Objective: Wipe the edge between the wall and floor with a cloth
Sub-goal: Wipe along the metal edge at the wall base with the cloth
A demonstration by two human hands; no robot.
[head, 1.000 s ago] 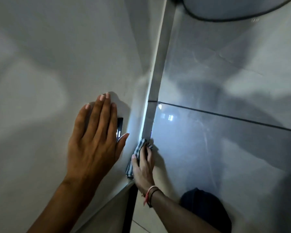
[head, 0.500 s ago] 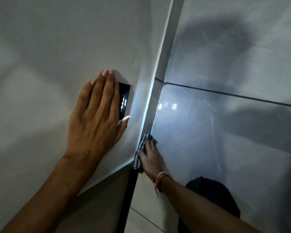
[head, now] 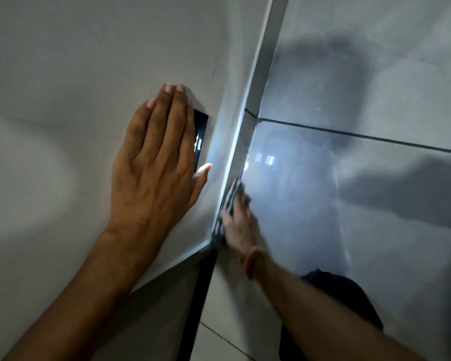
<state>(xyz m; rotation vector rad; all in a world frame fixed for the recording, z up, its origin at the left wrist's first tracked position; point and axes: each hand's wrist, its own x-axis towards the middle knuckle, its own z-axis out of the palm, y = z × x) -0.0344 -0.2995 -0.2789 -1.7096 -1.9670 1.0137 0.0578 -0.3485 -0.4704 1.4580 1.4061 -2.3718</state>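
Cloth (head: 228, 204), dark with pale stripes, is pressed into the edge (head: 241, 162) where the white wall (head: 71, 74) meets the glossy grey tiled floor (head: 349, 204), lying along the narrow grey skirting strip (head: 261, 82) that runs up that line. The right hand (head: 238, 225) lies flat on top of the cloth with its fingers pointing up along the edge, holding the cloth down against the strip; the hand is blurred, so the exact finger grip cannot be told. A reddish band (head: 251, 259) sits on the right wrist. The left hand (head: 154, 162) rests open and flat against the wall, fingers together and straight, thumb spread out to the side toward the edge. Under its fingers it pins a black phone (head: 201, 136) against the wall, and bright light from that spot falls on the wall, the strip and the floor beside the cloth. A dark grout line (head: 362, 135) crosses the floor above the cloth. Part of a dark clothed leg (head: 344, 290) shows below the right forearm.
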